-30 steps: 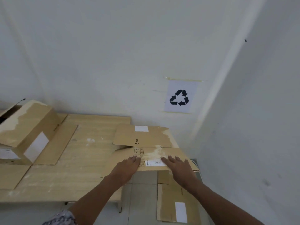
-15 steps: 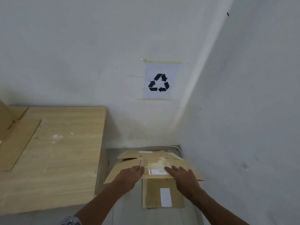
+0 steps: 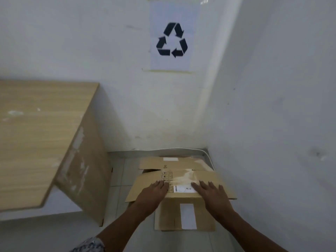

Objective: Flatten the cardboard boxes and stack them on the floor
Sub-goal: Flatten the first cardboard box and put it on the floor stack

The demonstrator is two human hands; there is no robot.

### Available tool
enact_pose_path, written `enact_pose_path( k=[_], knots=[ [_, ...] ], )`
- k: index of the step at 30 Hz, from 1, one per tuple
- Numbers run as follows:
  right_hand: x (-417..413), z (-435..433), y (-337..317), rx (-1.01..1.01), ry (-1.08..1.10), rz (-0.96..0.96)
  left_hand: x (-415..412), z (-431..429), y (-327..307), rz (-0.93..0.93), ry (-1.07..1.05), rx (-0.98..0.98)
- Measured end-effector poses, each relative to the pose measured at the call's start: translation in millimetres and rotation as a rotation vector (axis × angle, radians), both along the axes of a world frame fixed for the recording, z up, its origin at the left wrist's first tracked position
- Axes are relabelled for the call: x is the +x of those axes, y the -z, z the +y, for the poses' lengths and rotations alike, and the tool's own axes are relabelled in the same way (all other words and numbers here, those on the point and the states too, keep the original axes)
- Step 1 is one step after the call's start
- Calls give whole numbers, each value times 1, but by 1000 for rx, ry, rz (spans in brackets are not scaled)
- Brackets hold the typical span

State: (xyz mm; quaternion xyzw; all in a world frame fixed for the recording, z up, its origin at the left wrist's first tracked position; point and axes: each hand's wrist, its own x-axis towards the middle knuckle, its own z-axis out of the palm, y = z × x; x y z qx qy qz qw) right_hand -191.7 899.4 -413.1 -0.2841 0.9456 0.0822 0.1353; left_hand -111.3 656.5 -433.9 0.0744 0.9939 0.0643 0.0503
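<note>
Now box (image 3: 205, 177) is held just over floor stack (image 3: 167, 215), left hand (image 3: 154, 193) and right hand (image 3: 212, 195) spread flat on top, thumbs hidden. Edges should be squared with stack, box kept level, before release.

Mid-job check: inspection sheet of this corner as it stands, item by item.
Surface: pale tiled floor.
Job's things: flattened brown cardboard box with barcode label under both hands, above a second flattened brown cardboard box with blank white label lying on the floor; contact between them unclear.
Clutter: nothing seen.
Hands: left hand and right hand, fingers straight, flat on the top box.
Cables: white cable along the wall base.
Surroundings: light wooden table left; white paper recycling sign on the wall.
</note>
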Motion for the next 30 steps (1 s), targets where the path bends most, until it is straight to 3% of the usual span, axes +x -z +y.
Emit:
enact_pose_path(
  k=[8,12,23,30],
  knots=[
    [-21,23,209,-37,14,49,-28,26,203,-27,10,-61],
    [-22,37,278,-37,27,-6,-28,44,266,-115,-14,-18],
    [-92,49,356,-38,-16,-75,-86,56,357,-240,-122,75],
    [-124,72,418,5,3,-236,-107,74,422,-348,-78,48]
  ],
)
